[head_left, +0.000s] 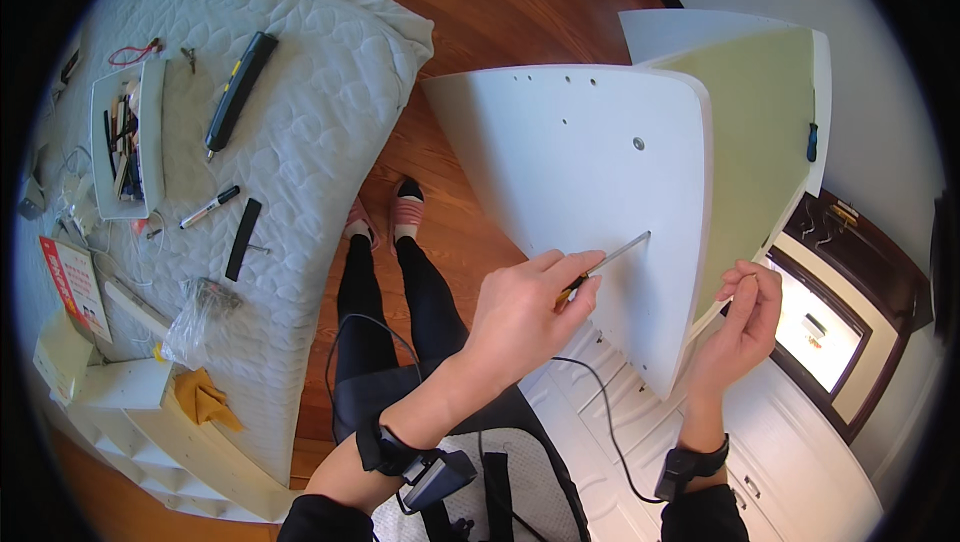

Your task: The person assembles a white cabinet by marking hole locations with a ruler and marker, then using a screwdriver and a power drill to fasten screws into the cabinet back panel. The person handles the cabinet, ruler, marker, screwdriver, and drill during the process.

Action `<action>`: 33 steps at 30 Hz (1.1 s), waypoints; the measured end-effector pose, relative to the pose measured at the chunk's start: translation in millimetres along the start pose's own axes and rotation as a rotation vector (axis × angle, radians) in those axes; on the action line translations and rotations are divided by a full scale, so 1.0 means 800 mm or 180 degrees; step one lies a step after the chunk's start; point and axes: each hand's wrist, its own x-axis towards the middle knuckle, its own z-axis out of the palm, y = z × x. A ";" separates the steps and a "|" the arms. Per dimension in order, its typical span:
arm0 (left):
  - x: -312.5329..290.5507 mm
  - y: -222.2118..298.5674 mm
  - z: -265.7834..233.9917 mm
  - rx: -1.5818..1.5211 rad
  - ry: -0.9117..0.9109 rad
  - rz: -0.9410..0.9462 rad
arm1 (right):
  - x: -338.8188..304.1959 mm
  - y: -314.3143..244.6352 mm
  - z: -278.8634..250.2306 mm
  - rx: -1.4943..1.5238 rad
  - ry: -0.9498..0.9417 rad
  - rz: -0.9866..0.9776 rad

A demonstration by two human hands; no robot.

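My left hand [530, 314] is closed round the handle of a screwdriver [622, 250] with a long metal shaft. Its tip meets a small hole or screw in a white panel [600, 172] that stands upright before me. Several other small holes and a round metal fitting [638, 144] show on the panel's face. Just beyond the panel's right edge is my right hand [745, 317], thumb and fingertips pinched together. Whatever those fingers hold, if anything, is too small to make out. A pale green board [765, 112] with white edging adjoins the panel behind.
On the left, a quilted mattress [310, 132] carries a box of tools [150, 142], a dark cylindrical tool [240, 97], a marker [210, 207] and a plastic bag [200, 322]. A blue-handled tool [812, 142] sits against the green board. White drawers [800, 452] stand lower right; dark cables hang near me.
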 end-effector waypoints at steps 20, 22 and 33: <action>-0.014 -0.019 0.027 0.0358 0.0541 0.0414 | 0.025 0.078 0.029 0.0359 -0.1522 -0.0366; -0.001 -0.011 0.019 -0.0851 0.0193 -0.0768 | 0.029 0.079 0.029 0.0475 -0.1572 -0.0306; -0.002 -0.002 0.012 0.1241 0.0248 0.0937 | 0.039 0.082 0.025 0.0573 -0.1738 -0.0243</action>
